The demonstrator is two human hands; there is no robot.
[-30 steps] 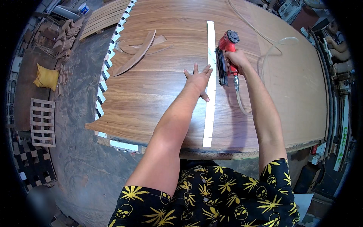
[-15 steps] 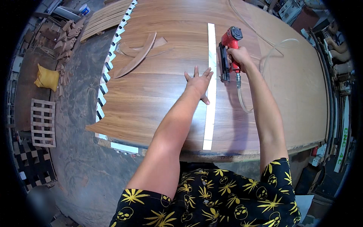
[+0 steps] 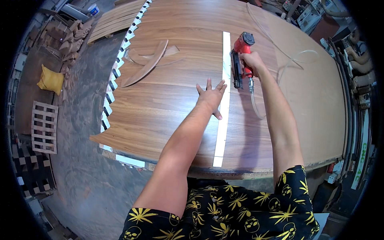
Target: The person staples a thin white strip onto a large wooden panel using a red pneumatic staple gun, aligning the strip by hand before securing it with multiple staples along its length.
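A long, narrow white strip (image 3: 225, 100) lies on a wood-grain panel (image 3: 184, 100), running away from my body. My left hand (image 3: 210, 99) is palm down on the panel, fingers spread, the thumb and nearest fingertips at the strip's left edge. In my right hand (image 3: 252, 62) is a red and black pneumatic nail gun (image 3: 243, 44), gripped by its handle just right of the strip. A clear air hose (image 3: 256, 105) hangs from the metal fitting at its handle. Whether the gun's nose touches the panel, I cannot tell.
Curved wood offcuts (image 3: 150, 66) lie on the panel's left part. A jagged black-and-white edge (image 3: 114, 74) borders it. A bare brown board (image 3: 312, 108) spreads to the right. A yellow sack (image 3: 51, 79) and a slatted wooden pallet (image 3: 45, 127) stand at the left.
The whole view has shifted slightly, with the strip and panel appearing a little lower. Both hands keep about the same places beside the strip, and the nail gun stays in my right hand.
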